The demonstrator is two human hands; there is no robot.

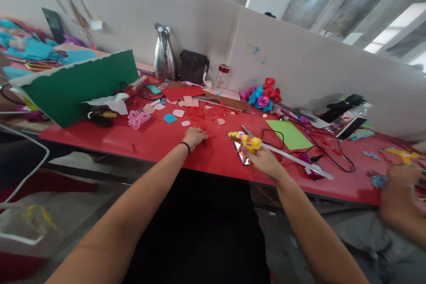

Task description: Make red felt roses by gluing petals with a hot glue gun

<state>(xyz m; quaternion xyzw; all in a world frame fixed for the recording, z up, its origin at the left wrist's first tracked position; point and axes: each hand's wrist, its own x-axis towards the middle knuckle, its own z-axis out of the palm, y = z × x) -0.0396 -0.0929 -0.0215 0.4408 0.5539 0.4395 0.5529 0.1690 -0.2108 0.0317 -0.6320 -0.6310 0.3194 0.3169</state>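
My right hand (262, 163) is wrapped round the handle of a yellow glue gun (245, 140), held above the table with its nozzle to the left. A long whitish glue stick (296, 159) juts out of its back. Lower on the table, my left hand (195, 138) is closed in a pinch; what the fingertips hold is too small to make out, though red shows beside them. Beneath the glue gun lies a phone (245, 158) with a lit screen, partly covered. Pink paper petals (178, 113) and a blue paper petal (170, 118) lie beyond my left hand.
On the red table (159, 146) stand a green board (83, 86), a metal jug (164, 55), a black pouch (193, 66) and paper flowers (265, 94). Green paper (289, 134) and black cables (333, 153) lie right. A co-worker's hand (401, 182) holds another yellow glue gun (403, 155).
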